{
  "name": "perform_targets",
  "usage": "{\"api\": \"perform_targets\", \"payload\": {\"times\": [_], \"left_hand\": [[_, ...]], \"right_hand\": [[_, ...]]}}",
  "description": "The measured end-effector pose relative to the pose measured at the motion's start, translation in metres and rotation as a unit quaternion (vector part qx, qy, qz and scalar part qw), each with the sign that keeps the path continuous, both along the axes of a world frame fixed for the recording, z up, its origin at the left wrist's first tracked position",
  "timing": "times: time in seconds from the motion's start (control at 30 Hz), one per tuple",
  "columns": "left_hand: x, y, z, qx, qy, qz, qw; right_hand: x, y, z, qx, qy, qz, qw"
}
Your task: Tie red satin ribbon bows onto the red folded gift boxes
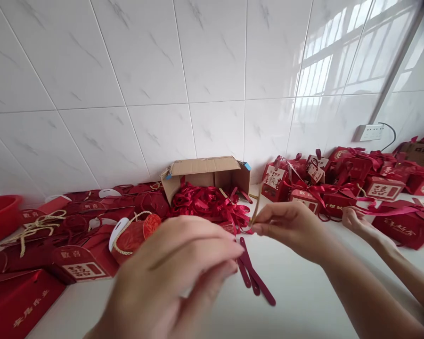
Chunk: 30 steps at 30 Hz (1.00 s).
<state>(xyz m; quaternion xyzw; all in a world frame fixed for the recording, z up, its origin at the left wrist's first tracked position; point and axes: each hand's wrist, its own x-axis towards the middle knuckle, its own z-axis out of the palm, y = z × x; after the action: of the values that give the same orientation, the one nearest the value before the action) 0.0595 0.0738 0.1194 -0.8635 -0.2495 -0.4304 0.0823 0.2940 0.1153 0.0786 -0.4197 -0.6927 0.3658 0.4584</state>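
My left hand [176, 268], large and blurred in the foreground, has its thumb and fingers pinched together; whatever may be between them is hidden. My right hand [289, 228] pinches a thin tan strip [257, 202], which sticks up from the fingertips. Just beyond both hands, a heap of red ribbons [201, 200] spills out of a cardboard box [205, 166] lying on its side. Several dark red strap-like strips [256, 273] with rounded ends lie on the white table [304, 296] between my hands.
On the left stand several red gift boxes [85, 261], some with cord handles, and a red basin [2, 219]. More ribboned red boxes [385, 188] crowd the right. Another person's hand [360, 223] reaches in there, at a ribbon. A tiled wall [215, 61] rises behind.
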Motion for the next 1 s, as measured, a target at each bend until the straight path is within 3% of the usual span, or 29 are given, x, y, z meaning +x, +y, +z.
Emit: {"api": "perform_targets", "payload": {"times": [0.1,0.23,0.47,0.7,0.87,1.0], "left_hand": [[0.014,0.005,-0.007,-0.027,0.015,-0.036,0.999],[0.023,0.008,-0.01,-0.06,-0.024,-0.034,0.997],[0.022,0.012,-0.014,-0.098,-0.023,-0.039,0.994],[0.025,0.013,-0.015,-0.111,-0.041,-0.062,0.991],[0.029,0.013,-0.02,-0.065,-0.061,-0.026,0.996],[0.032,0.019,-0.023,-0.021,-0.068,0.011,0.997]], "right_hand": [[-0.005,-0.011,0.0,-0.027,0.078,0.078,0.993],[-0.009,-0.018,-0.002,-0.04,0.125,0.108,0.985],[-0.017,-0.033,-0.001,-0.031,0.1,0.097,0.99],[-0.021,-0.036,-0.001,0.066,0.076,0.032,0.994],[-0.023,-0.033,0.0,0.092,0.07,0.017,0.993],[-0.026,-0.032,-0.003,0.067,0.068,0.015,0.995]]}}
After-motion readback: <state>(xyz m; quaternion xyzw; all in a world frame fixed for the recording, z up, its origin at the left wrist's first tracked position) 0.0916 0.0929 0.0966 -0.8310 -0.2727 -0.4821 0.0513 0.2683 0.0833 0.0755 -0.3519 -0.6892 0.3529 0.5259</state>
